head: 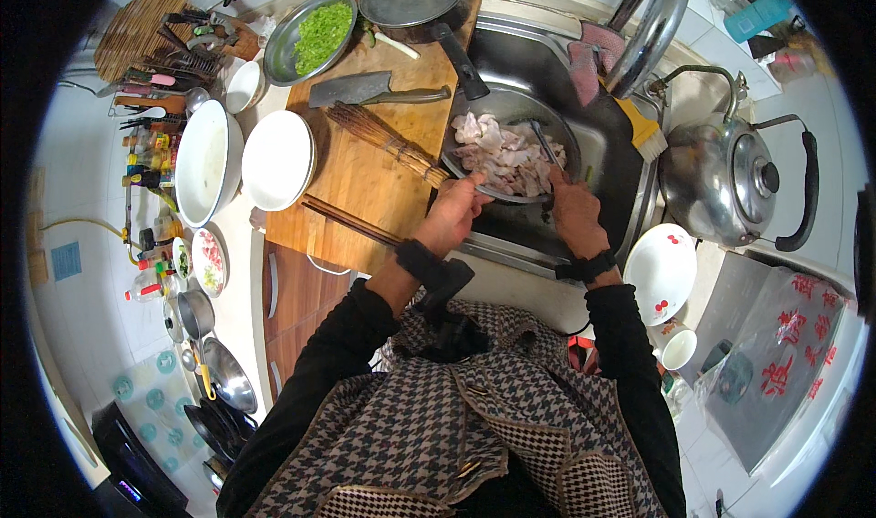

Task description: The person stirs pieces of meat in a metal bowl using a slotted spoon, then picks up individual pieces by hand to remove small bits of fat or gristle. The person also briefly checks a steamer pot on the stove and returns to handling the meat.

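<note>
A metal basin [573, 141] holding pieces of raw, pale meat [506, 150], which look like poultry, sits over the sink. My left hand [453, 210] is closed on its near left rim, thumb uppermost. In my right hand [577, 215] is the handle of a metal utensil [545, 141], slanting into the meat; its working end is hard to make out. Just beyond my left hand, a bundled straw brush [383, 141] lies on the wooden cutting board [356, 182], its bound end close to my fingers. Dark wooden chopsticks [349, 218] rest near the board's front edge.
A cleaver [373, 90], a plate of chopped greens [318, 35] and a lidded pan [414, 4] crowd the board's back. White bowls [279, 160] stand left. The faucet [650, 32] overhangs the stainless sink [609, 162]; right are a kettle [725, 176] and an oval plate [660, 275].
</note>
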`<state>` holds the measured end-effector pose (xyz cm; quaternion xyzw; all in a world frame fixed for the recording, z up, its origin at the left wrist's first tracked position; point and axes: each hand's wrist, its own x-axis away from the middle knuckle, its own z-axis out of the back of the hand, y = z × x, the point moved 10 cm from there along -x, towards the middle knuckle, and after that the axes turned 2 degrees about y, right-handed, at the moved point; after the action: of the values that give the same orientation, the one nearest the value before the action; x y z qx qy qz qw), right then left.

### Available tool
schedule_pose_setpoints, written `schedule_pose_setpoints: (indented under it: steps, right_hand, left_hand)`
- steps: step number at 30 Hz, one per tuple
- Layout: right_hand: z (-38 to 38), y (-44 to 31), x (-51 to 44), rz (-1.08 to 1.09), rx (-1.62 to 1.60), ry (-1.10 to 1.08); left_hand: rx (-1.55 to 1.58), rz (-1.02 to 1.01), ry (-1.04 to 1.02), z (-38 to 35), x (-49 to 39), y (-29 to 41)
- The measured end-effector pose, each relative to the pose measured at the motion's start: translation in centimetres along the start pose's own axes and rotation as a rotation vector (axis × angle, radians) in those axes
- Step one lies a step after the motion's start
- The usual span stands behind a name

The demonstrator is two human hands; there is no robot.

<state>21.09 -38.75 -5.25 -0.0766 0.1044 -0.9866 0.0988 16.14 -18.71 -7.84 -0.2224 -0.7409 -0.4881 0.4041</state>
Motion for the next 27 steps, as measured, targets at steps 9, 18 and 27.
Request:
schedule_pose_setpoints:
  steps: [9,18,27]
  right_hand:
    - [0.6,-0.4,0.5,0.035,-0.06,0.01]
    - [2.3,-0.9,0.2,0.088,-0.037,-0.011]
    - [2.0,0.7,0.3,0.075,-0.126,-0.041]
  left_hand:
    - [0.001,0.0,-0.019,-0.8,-0.4,0.8]
    - [0.016,0.005,-0.069,-1.4,0.3,1.2]
    - [0.015,-0.001,-0.072,-2.2,0.9,0.9]
